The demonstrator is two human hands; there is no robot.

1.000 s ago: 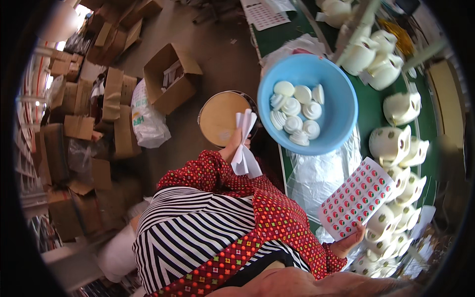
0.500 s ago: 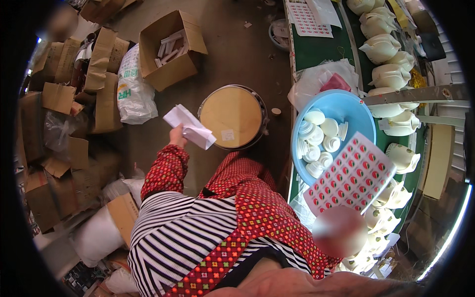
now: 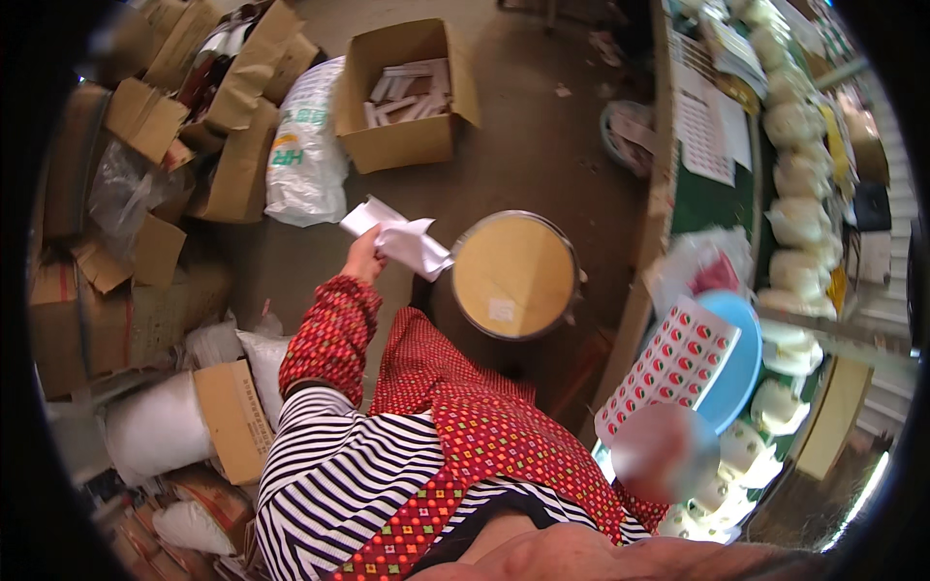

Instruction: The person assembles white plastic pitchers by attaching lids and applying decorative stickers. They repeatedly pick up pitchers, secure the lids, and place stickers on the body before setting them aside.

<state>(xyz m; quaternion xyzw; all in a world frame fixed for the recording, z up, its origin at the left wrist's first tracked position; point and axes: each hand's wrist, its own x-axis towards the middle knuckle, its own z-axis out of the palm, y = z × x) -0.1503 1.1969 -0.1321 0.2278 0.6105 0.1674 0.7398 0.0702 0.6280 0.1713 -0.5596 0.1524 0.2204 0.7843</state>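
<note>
My left hand (image 3: 364,256), reaching out over the floor, is closed on folded white paper (image 3: 412,244), whose loose end sticks out toward the round stool. A blurred patch covers my right hand (image 3: 666,453) and hides its fingers. From that hand rises a white sheet of round red-and-green stickers (image 3: 666,366), held up at a slant. Behind the sheet stands a light blue basin (image 3: 744,363), partly covered by it. The basin's contents are hidden now.
A round stool with a tan top (image 3: 513,276) stands before me. Beyond are an open carton (image 3: 397,145) of pale pieces and a stuffed white bag (image 3: 308,155). Cartons crowd the left. The green bench (image 3: 712,208) on the right carries white pitchers (image 3: 799,174) and sticker sheets.
The view has turned, shifting the stool and bench rightward. The sticker sheet has moved in front of the basin, hiding the white caps seen earlier. My left hand still holds the folded paper.
</note>
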